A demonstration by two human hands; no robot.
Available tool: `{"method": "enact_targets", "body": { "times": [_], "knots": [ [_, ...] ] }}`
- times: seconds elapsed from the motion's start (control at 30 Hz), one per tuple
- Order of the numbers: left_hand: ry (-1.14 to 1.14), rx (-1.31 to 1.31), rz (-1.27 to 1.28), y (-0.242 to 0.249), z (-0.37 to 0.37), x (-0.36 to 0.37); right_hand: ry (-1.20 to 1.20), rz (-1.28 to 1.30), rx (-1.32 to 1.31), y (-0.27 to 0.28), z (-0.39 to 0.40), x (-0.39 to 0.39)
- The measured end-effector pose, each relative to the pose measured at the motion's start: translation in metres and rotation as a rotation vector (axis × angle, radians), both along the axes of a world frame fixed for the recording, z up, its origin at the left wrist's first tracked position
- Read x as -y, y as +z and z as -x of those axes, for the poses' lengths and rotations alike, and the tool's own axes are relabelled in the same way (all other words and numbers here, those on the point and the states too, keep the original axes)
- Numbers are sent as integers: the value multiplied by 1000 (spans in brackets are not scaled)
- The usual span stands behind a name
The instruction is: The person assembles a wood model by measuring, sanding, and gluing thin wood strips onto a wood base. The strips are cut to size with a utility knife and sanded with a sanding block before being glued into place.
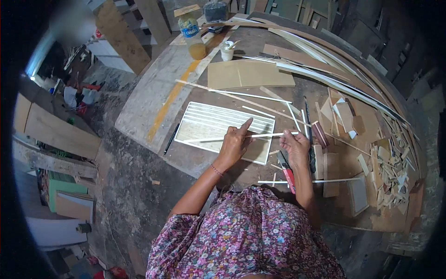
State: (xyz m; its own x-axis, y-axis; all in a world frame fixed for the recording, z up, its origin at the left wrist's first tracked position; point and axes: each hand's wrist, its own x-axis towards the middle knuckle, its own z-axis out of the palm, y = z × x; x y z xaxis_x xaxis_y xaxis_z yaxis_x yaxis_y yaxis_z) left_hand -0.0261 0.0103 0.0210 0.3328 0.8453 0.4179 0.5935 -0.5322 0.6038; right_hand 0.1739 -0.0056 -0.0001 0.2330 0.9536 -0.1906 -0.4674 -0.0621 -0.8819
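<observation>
A thin white strip (204, 139) is held level across a framed rectangular panel (186, 122) with several parallel strips along its far side. My left hand (236, 143) grips the strip near its middle, thumb against it and index finger stretched out. At the strip's right end, the fingertips of my right hand (296, 148) pinch it. A red-handled cutter knife (288, 176) lies on the table beside my right wrist. Beyond my hands lie more thin strips (258, 111), and another strip (316, 181) lies near my right forearm.
On the table (144, 102) stand a white cup (227, 52) and a jar (197, 50). A brown board (251, 74) lies farther back. Long strips (316, 74) curve along the far right, near a pile of wood scraps (392, 172). A dark pencil-like stick (171, 139) lies left of the panel.
</observation>
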Motion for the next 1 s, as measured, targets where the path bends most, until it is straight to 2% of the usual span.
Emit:
{"method": "enact_targets", "body": {
  "times": [0.2,0.33,0.47,0.57,0.6,0.67,0.8,0.93,1.0],
  "knots": [
    [-17,-39,-19,-33,19,-17,-28,75,-61,-24,18,3],
    [-44,-95,10,-41,28,-21,-66,112,69,-36,33,3],
    [13,-204,26,-44,31,-21,-52,162,298,-43,40,3],
    [58,-205,-83,-65,29,-15,-42,166,419,-53,41,0],
    [76,-264,-84,-71,29,-10,-37,179,426,-53,43,-1],
    [149,-187,-132,-69,22,5,-30,206,442,-51,42,-1],
    [310,-240,-69,-61,14,23,3,226,453,-58,37,-3],
    [402,-374,-41,-64,14,30,-16,179,448,-56,41,-5],
    [401,-360,-30,-71,15,30,-10,168,447,-54,44,-6]
  ]
}}
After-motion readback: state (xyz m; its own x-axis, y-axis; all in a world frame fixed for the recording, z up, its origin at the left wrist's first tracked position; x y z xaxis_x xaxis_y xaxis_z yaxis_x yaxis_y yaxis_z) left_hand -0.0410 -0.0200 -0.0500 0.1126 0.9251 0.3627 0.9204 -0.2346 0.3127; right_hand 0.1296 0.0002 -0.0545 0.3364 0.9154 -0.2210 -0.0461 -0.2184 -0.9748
